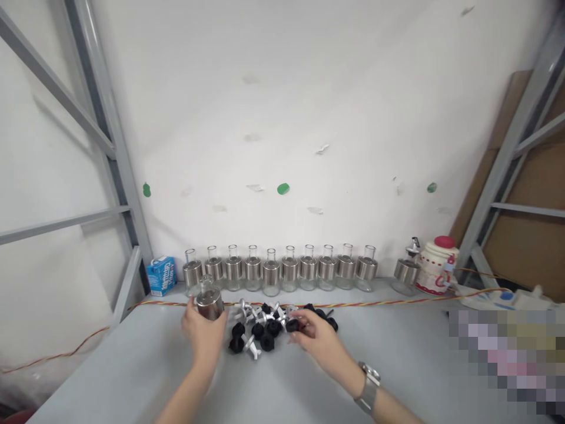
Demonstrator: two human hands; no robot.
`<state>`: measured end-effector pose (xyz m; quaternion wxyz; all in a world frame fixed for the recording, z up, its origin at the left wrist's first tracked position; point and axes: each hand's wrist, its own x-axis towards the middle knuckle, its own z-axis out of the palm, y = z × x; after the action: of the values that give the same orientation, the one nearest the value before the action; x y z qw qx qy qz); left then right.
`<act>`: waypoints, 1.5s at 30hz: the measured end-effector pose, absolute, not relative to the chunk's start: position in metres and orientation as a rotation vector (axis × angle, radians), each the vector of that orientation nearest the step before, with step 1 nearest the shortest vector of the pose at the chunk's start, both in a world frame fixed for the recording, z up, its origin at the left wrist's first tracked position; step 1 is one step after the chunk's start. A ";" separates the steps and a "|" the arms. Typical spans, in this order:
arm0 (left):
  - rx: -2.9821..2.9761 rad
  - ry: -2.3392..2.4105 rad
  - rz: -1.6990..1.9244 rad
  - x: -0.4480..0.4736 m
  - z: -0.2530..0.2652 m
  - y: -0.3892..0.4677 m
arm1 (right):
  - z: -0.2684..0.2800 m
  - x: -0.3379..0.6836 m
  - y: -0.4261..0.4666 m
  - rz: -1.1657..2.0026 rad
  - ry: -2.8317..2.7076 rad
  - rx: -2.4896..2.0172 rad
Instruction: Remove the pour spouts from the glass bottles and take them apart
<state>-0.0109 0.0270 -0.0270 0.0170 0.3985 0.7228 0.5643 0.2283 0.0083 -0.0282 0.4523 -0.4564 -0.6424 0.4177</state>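
My left hand point(203, 330) is wrapped round a glass bottle point(210, 301) with a brushed-metal sleeve and a bare, open neck. It stands upright, in front of the row's left end. My right hand point(315, 333) pinches a black round stopper-like piece point(292, 324) between thumb and fingers at the right side of a loose pile. Several black pieces point(267, 342) and silvery pour-spout-like parts point(252, 347) lie mixed in that pile between my hands. A watch point(369, 386) circles my right wrist.
Several similar bottles point(271, 272) line the wall. Further right stand a bottle with a spout top point(406, 271) and a cream jar with a red lid point(438, 265). A blue carton point(161, 275) sits at left. A twisted cord point(375, 303) crosses the grey table point(282, 391).
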 end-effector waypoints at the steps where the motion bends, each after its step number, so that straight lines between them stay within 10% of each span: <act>1: 1.333 2.287 1.861 -0.006 -0.021 0.021 | -0.025 0.229 0.009 1.126 -1.483 -1.093; 4: 1.840 2.139 2.129 0.009 -0.012 0.007 | -0.012 0.231 0.008 1.330 -1.287 -0.985; 7: 2.411 1.876 1.622 0.021 -0.022 0.007 | -0.002 0.230 0.002 1.477 -1.123 -0.919; 18: 2.161 2.166 0.806 0.026 -0.047 0.030 | -0.017 0.212 -0.009 1.648 -0.968 -0.944; 29: 2.218 2.046 0.957 0.025 -0.035 0.032 | -0.030 0.207 -0.009 1.667 -1.068 -0.964; 35: 1.639 1.431 1.621 0.035 -0.014 0.022 | -0.031 0.208 -0.008 1.578 -1.260 -0.846; 45: 0.990 0.863 1.374 0.057 -0.003 0.000 | -0.025 0.199 -0.012 1.366 -1.231 -0.891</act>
<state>0.0568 0.0002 -0.0034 0.5812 0.4238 0.3696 0.5882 0.1992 -0.0122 -0.0254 0.5221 -0.3718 -0.5138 0.5703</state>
